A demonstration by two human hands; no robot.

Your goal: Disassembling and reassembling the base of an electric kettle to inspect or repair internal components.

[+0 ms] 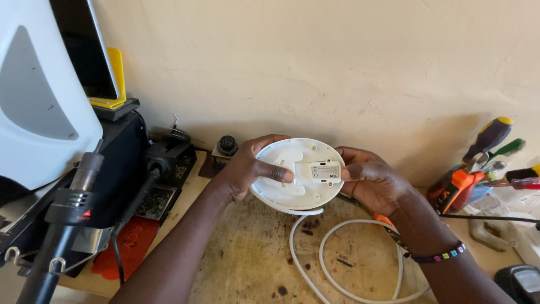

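Both of my hands hold up a round white plastic device (pixel 287 186) over the wooden workbench, its flat underside facing me. My left hand (pixel 247 166) grips its left rim, thumb pressed on the face beside a small white rectangular module (pixel 319 171) at the centre. My right hand (pixel 371 180) grips the right rim, fingertips touching the module's right end. A white cable (pixel 315 259) runs from the device's lower edge and loops on the bench below.
A black hot-air tool (pixel 67 208) and black station (pixel 124 163) stand at the left, with a white appliance (pixel 39 95) behind. Screwdrivers and pliers (pixel 484 163) cluster at the right against the wall. A small black knob part (pixel 226 145) sits behind the device.
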